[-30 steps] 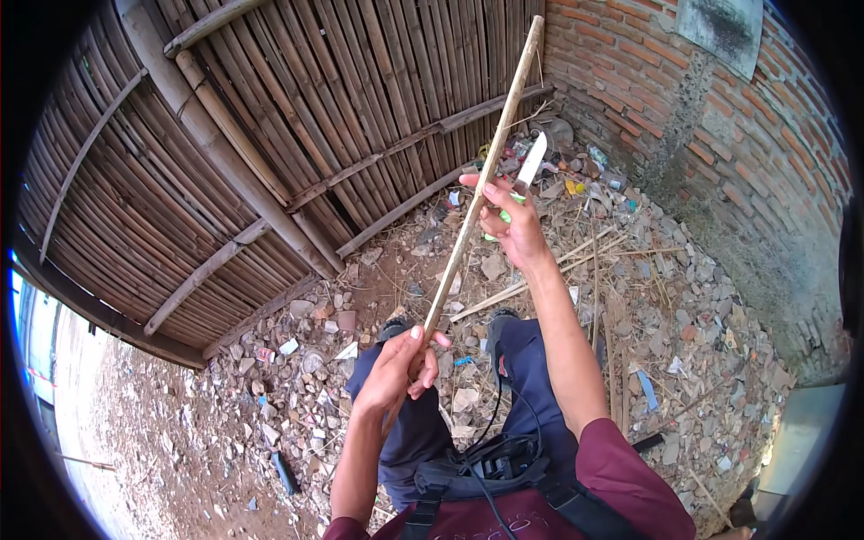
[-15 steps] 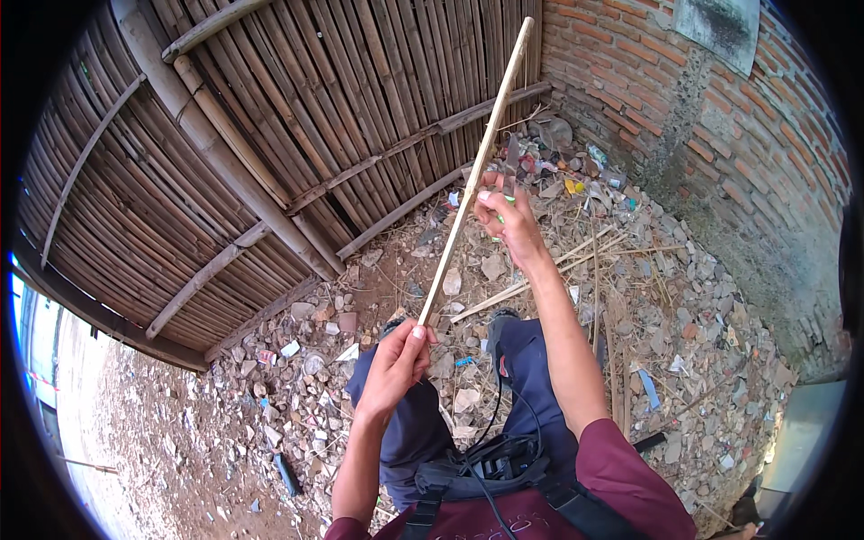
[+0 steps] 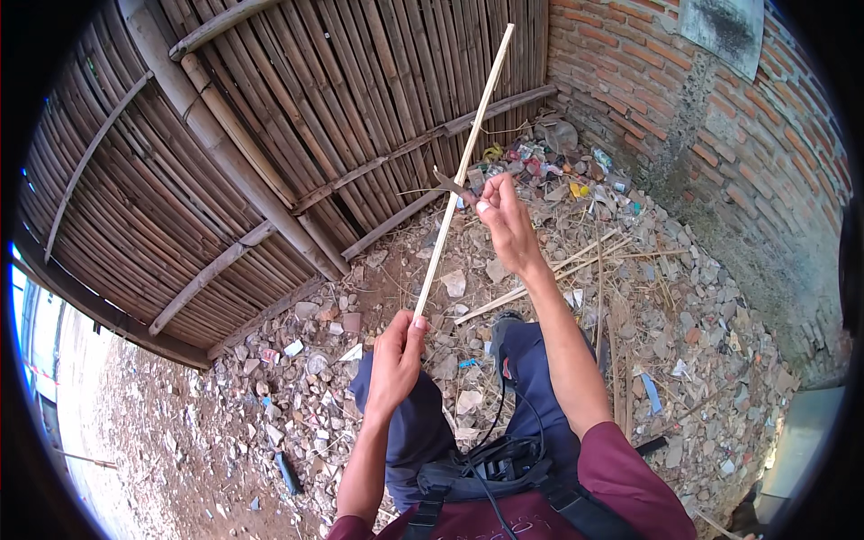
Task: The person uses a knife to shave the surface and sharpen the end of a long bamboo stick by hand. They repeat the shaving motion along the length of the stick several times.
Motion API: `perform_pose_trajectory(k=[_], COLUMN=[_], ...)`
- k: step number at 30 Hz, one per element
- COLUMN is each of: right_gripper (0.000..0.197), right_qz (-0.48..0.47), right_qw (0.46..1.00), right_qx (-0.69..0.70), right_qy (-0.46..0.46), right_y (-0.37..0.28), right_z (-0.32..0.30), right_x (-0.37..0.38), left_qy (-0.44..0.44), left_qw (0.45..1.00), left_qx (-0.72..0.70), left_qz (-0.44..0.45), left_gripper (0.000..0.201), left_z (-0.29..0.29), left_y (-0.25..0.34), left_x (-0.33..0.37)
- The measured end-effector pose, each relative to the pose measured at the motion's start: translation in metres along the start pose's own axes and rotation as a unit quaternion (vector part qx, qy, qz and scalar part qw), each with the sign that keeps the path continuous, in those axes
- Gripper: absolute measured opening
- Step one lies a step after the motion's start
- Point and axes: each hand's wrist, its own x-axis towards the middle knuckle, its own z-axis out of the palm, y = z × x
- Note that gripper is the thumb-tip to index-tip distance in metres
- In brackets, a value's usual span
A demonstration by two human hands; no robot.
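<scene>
A long pale bamboo strip (image 3: 439,246) slants up and away in front of me. My left hand (image 3: 394,360) is closed round its near end, thumb on top. My right hand (image 3: 509,225) is closed on a knife, whose dark blade (image 3: 456,188) lies across the strip about midway along. The knife's handle is mostly hidden in the fingers. A thin curled sliver (image 3: 436,174) stands by the blade, and a fine strand sticks out to the left there.
Several cut bamboo strips (image 3: 540,277) lie on the rubble ground (image 3: 360,396) ahead of my right knee. A bamboo slat wall (image 3: 360,90) rises ahead and left, a brick wall (image 3: 621,63) to the right. Litter (image 3: 549,166) gathers in their corner. A dark object (image 3: 287,473) lies at left.
My right hand has turned the knife, bringing its blade down from upright to lie across the strip. The strip's far end has shifted left and slightly down.
</scene>
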Motion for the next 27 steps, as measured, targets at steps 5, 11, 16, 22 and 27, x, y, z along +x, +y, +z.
perform_pose_trajectory(k=[5, 11, 16, 22, 27], right_gripper=[0.036, 0.033, 0.024, 0.021, 0.023], right_qz=[-0.059, -0.111, -0.160, -0.170, -0.199], right_qw=[0.994, 0.985, 0.979, 0.975, 0.972], right_qx=[-0.084, -0.121, -0.114, -0.112, -0.060], right_qy=[-0.028, -0.047, -0.061, -0.095, -0.106], right_y=[-0.016, -0.030, -0.032, -0.037, -0.039], right_z=[0.009, 0.017, 0.033, 0.043, 0.053], right_x=[-0.001, -0.009, -0.017, -0.025, -0.025], left_qy=[0.002, -0.014, -0.007, 0.042, 0.068], left_qw=[1.000, 0.996, 0.992, 0.998, 0.998], left_qx=[-0.004, -0.087, -0.117, -0.050, -0.003], left_qz=[-0.008, -0.034, -0.039, -0.001, 0.009], left_gripper=[0.032, 0.033, 0.032, 0.034, 0.033], left_z=[-0.001, -0.007, -0.016, -0.018, -0.019], left_y=[-0.002, -0.004, -0.001, -0.004, -0.005], left_x=[0.001, 0.006, 0.015, 0.022, 0.026])
